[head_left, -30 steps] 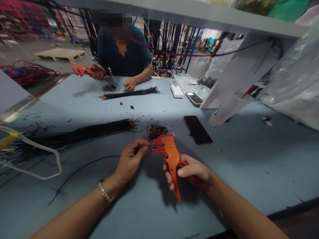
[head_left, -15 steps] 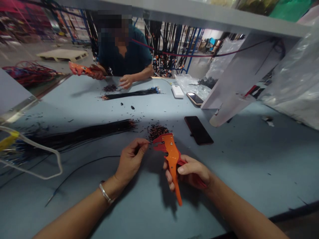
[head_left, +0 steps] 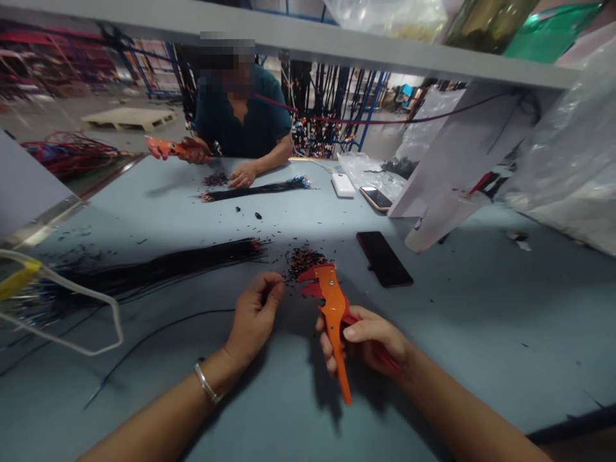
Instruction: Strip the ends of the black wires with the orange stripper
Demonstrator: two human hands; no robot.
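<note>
My left hand (head_left: pixel 257 314) pinches a black wire (head_left: pixel 163 327) near its end; the rest of the wire trails left over the table. In my right hand (head_left: pixel 373 337) is an orange and red wire stripper (head_left: pixel 334 308), its jaws pointing left toward the pinched wire end. The jaws are apart, with a small gap between them and the left fingertips. Behind them lies a pile of short black and copper-coloured scraps (head_left: pixel 305 260). A bundle of black wires (head_left: pixel 178 263) lies to the left, beyond my left hand.
Across the table a person (head_left: pixel 240 122) holds another orange stripper (head_left: pixel 168 149) near a smaller wire bundle (head_left: pixel 255 190). A dark phone (head_left: pixel 384 258), a lighter phone (head_left: pixel 375 198) and a white device (head_left: pixel 342 185) lie to the right. A shelf (head_left: pixel 289 42) spans overhead; a plastic cup (head_left: pixel 445 218) leans by its support.
The wire end has come away from the stripper's jaws, and my left hand sits slightly farther from them. The camera view has tilted up a little. The other person's hands have shifted slightly.
</note>
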